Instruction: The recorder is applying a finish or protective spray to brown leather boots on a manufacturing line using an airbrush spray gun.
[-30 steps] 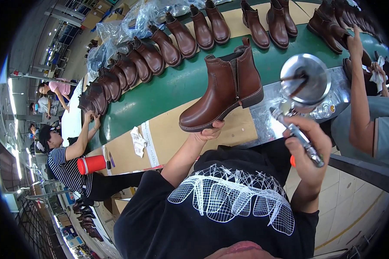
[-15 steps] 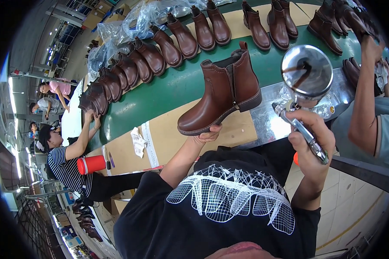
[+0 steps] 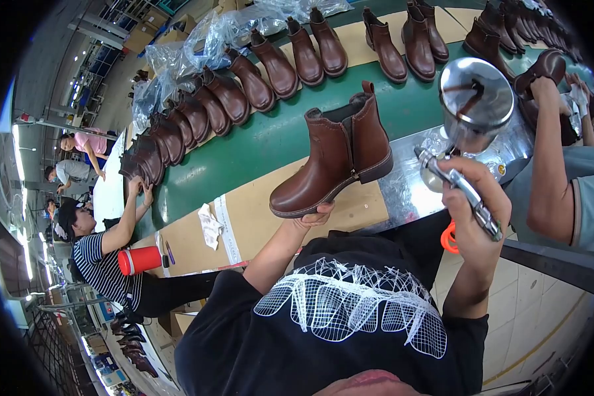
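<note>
My left hand (image 3: pixel 315 216) grips a brown leather ankle boot (image 3: pixel 340 155) from beneath its sole, holding it up over the bench. The boot's toe points left, its zipped side faces me, and a pull loop stands at the back of the collar. In my right hand (image 3: pixel 480 211) is a spray gun (image 3: pixel 465 191) with a shiny metal cup (image 3: pixel 476 99) on top. Its nozzle end is aimed toward the boot's heel side, a little apart from it. The fingers wrap the gun's handle; the trigger is partly hidden.
Several brown boots (image 3: pixel 274 66) line the far side of the green bench (image 3: pixel 237 158). Cardboard (image 3: pixel 257 218), a white cloth (image 3: pixel 210 226) and a red container (image 3: pixel 139 260) lie nearer. A co-worker in stripes (image 3: pixel 102 264) works at left; another person's arm (image 3: pixel 549 158) holds a boot at right.
The boot has shifted slightly down and left and turned a little. The spray gun's cup has tilted and moved slightly right. At right, the co-worker's boot has come into clearer view.
</note>
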`<state>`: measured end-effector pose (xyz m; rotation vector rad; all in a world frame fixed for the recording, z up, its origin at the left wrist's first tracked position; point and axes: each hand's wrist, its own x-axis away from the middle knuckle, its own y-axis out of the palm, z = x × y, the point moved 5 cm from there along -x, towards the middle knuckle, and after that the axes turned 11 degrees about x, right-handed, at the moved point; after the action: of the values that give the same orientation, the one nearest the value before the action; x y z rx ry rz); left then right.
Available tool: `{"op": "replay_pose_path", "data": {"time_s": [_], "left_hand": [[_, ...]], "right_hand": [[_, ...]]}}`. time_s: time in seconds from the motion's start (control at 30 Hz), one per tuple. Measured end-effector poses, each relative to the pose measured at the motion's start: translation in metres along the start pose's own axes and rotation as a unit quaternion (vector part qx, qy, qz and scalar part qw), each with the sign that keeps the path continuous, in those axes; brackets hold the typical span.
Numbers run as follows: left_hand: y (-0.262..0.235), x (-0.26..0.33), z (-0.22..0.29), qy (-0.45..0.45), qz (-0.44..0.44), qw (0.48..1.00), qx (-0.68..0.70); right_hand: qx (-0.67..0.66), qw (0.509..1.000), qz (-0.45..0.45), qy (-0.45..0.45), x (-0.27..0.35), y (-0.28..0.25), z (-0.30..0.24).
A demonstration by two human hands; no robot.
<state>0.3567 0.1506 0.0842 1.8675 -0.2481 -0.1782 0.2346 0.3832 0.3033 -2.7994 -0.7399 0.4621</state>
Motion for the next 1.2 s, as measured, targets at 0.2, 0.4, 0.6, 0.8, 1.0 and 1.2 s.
{"op": "replay_pose_path", "data": {"time_s": [0.2,0.4,0.6,0.8,1.0,1.2], "left_hand": [[0.007,-0.007,0.007,0.01,-0.014,1.0,-0.018],[-0.038,-0.022,0.053,-0.047,-0.001,0.999,0.011],[0.021,-0.177,0.13,0.17,0.131,0.977,0.012],[-0.023,-0.295,0.242,0.246,0.189,0.932,-0.188],[-0.051,-0.317,0.254,0.141,0.298,0.88,-0.341],[-0.061,-0.266,0.305,0.445,0.396,0.752,-0.283]], "right_hand": [[0.015,0.998,0.048,-0.029,-0.011,-0.011,0.014],[0.011,0.997,0.003,0.074,0.011,-0.006,0.054],[0.002,0.987,-0.023,0.162,0.009,0.014,0.085],[0.028,0.985,-0.031,0.166,-0.008,0.031,0.085],[0.023,0.981,-0.068,0.18,-0.011,0.043,0.089],[0.013,0.982,-0.085,0.169,-0.013,0.048,0.089]]}}
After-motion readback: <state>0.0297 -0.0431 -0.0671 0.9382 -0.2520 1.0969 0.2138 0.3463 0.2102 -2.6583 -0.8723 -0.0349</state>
